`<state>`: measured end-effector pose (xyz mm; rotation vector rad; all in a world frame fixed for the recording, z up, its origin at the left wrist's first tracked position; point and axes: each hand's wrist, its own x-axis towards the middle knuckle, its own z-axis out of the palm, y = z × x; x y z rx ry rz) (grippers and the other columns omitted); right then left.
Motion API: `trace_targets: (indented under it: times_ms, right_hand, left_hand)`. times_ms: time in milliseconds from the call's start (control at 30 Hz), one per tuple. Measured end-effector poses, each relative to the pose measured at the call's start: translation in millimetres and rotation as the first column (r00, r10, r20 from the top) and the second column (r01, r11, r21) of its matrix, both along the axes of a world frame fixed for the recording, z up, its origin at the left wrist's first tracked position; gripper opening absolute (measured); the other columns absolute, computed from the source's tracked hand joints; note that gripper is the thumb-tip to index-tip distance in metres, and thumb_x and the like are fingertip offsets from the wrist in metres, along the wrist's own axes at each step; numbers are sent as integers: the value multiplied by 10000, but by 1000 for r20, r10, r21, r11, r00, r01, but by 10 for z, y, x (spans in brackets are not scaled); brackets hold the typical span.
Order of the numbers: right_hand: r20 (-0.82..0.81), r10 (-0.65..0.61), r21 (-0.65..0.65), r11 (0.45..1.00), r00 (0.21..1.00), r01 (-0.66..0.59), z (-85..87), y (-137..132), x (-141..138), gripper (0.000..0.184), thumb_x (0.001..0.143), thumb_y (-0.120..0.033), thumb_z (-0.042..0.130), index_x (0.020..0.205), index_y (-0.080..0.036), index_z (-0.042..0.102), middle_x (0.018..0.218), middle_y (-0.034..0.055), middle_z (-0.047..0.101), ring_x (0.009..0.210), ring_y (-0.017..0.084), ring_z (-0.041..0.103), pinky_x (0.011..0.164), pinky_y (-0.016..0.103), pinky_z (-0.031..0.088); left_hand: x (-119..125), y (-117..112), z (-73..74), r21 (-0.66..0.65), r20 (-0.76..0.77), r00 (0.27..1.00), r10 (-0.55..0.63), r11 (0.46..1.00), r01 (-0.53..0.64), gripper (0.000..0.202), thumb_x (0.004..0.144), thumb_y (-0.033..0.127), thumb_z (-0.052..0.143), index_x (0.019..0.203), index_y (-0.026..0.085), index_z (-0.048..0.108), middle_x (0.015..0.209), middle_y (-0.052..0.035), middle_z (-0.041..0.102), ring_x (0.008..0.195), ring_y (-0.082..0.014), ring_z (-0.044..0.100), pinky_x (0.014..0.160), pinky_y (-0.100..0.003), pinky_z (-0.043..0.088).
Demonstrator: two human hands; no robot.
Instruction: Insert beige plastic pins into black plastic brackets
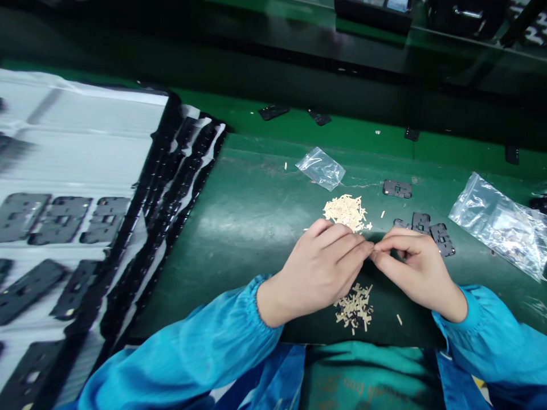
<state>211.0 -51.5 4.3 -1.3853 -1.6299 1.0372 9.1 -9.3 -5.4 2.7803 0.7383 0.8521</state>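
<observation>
Sorting pale slivers (345, 212) on a green surface (239, 228)
Left hand (318, 267) and right hand (416, 267) pinch tip to tip, contents unseen; fine fingertip work, likely.

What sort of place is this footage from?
Probably a factory assembly bench: a green work mat, a heap of tiny tan parts, stacked black trays beside flat dark plastic plates, and blue smock sleeves.

Green bench mat (248, 228) w/ raised ledge (363, 135) behind; dark glossy shelf (256, 34) beyond.
</observation>
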Motion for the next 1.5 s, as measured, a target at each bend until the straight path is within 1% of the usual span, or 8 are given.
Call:
trace_targets:
  times_ms: [100,300,500,567,633,733,1033,1500]
  right_hand:
    - [-17,-13,-39,999,1000,12,-27,11,1,150,850,-120,675,745,-213,731,691,-13,672,658,140,600,637,298,487]
    - [-80,-20,-66,998,997,15,-67,37,-3,147,851,-145,682,733,-218,730,705,-5,690,647,141,602,606,289,474]
    - [-73,-56,-54,997,996,52,-73,68,24,133,819,-122,692,738,-215,744,718,-2,702,598,126,555,565,279,435]
    - [-67,-72,-50,996,995,68,-83,73,28,117,826,-148,701,747,-214,755,720,6,703,591,128,545,547,280,420]
    - [-60,-88,-54,995,994,85,-96,74,24,97,841,-184,713,766,-213,768,722,13,701,587,130,534,533,281,405]
    - [-56,-83,-67,995,995,79,-104,73,19,84,857,-229,726,793,-215,779,733,17,696,582,128,516,520,281,385]
    - [-36,51,-150,987,998,-56,-85,88,69,126,835,-128,677,762,-219,724,721,-15,649,629,129,499,559,272,366]
    - [41,142,-136,981,989,-135,-57,95,82,148,859,-111,647,775,-219,705,769,-11,668,735,149,601,682,305,449]
  left_hand:
    - [6,8,-6,14,-26,1000,-12,1000,12,161,980,129,557,1064,146,693,990,-79,781,865,-232,635,763,-381,445]
    - [-5,27,-33,-204,46,999,16,979,-6,149,1004,154,537,1010,161,686,932,-50,779,826,-206,646,751,-357,464]
    - [-86,172,-148,-338,-29,981,193,921,-192,176,979,228,595,876,171,726,822,-59,752,778,-224,650,727,-371,480]
    - [-81,197,-146,-501,58,979,197,854,-142,145,963,241,625,912,180,747,885,-61,769,829,-220,680,771,-368,516]
    - [-58,195,-122,-697,191,967,171,717,11,150,962,213,613,965,192,761,960,-55,782,883,-196,710,805,-336,550]
    - [-29,174,-73,-813,268,946,184,570,120,157,955,188,610,932,197,765,914,-39,774,837,-168,712,767,-299,558]
    - [-116,203,54,-604,84,992,-91,787,123,202,1031,197,492,1007,195,693,911,-49,706,867,-201,632,842,-366,475]
    - [-110,163,54,-494,-67,990,-126,866,77,228,1036,168,432,989,193,654,921,-49,654,866,-210,592,790,-361,407]
